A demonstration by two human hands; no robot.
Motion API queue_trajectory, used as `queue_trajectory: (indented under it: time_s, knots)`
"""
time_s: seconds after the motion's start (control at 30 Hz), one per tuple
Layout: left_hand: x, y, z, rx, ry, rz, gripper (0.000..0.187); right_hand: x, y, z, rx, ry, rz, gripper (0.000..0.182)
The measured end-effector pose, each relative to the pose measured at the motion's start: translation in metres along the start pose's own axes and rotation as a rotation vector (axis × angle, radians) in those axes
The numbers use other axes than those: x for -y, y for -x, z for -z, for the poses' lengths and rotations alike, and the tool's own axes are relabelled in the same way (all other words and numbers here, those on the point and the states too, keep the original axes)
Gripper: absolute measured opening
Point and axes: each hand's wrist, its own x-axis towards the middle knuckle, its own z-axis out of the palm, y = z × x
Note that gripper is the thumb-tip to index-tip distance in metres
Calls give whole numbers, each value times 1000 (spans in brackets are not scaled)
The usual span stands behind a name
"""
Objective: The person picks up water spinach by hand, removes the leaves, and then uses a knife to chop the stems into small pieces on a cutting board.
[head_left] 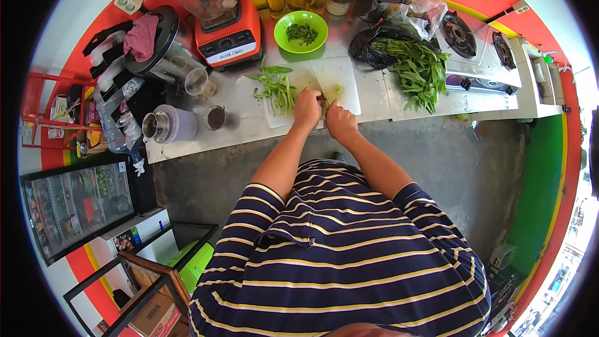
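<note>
A loose heap of long, slender green leaves and stems (277,90) lies on the left part of a white rectangular cutting board (347,75), just above the middle of the frame. They look light and pliable, likely crisp at the stem and easily bruised at the leaf; if damp, they could slide over one another. Gathering them across the stems should hold better than pinching the leaf tips.

A narrow, metal-bladed knife (320,85) slants over the board, tip toward the top of the frame. It should be stiff and fairly light, best held by its handle, clear of the edge. The right hand (342,121) has its fingers closed round that handle. The left hand (307,110) is just beside the blade with its fingers curled in; whether they pinch anything cannot be told. A few small green pieces (339,89) lie right of the blade.

Around the board runs a silvery metal tabletop (376,95). Above the board sits a bright green round bowl (301,50) with chopped greens inside; toward the upper right lies a large leafy green bunch (419,75), partly in a black plastic bag (367,48).
</note>
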Motion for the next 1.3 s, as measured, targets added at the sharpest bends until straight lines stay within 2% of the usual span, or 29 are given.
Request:
queue_trajectory:
  time_s: [0.17,0.27,0.37,0.43,0.53,0.6,0.83,0.97,1.13,1.3]
  knots:
    - [-3,4,4,30,-25,-32,7,2,6,0,-12,2,6,17]
    - [-12,9,5,-64,-128,-73,8,2,8,-3,-5,-18,-23,17]
    - [-10,13,5,-40,-75,-14,10,4,1,8,36,-24,-13,17]
    - [-2,12,3,-17,-61,-81,12,5,0,11,53,-20,11,18]
    - [4,11,1,-8,1,-79,11,9,7,7,36,-19,13,18]
    - [6,11,-1,-21,23,-76,11,10,11,2,48,-34,-65,18]
    - [14,5,4,10,113,-114,15,12,-1,7,23,-27,-34,19]
    - [12,2,6,46,81,-81,14,13,6,-1,21,22,-48,18]
    - [-6,0,16,125,-43,135,13,14,1,1,9,14,-27,19]
    - [8,4,8,79,-24,105,13,14,13,0,-11,96,-8,19]
